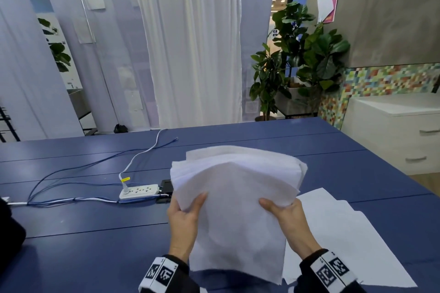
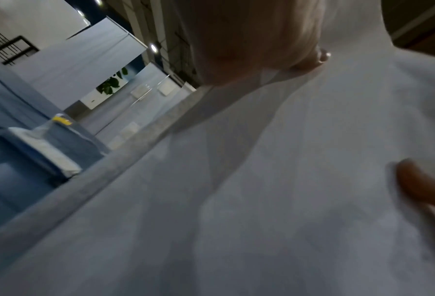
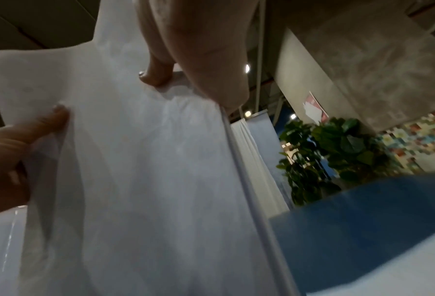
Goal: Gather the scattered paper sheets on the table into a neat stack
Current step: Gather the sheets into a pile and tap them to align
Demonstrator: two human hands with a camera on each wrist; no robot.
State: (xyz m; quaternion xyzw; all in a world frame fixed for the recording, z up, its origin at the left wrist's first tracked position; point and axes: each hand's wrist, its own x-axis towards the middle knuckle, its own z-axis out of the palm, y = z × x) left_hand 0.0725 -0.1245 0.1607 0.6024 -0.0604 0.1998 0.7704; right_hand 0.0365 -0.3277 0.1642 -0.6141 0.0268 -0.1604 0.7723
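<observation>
my sleeves [image 1: 307,266]: black, long | my wristbands [image 1: 332,271]: white, black square code markers, one on each wrist | my hands: bare

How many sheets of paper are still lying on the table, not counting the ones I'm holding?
2 at least: overlapping loose sheets lying flat on the blue table at the right, beside the right hand. The held bundle hides part of them, so more may lie underneath.

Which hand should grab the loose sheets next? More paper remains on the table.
Right hand: the loose sheets lie on the table just beside it. The left hand can hold the stack.
</observation>
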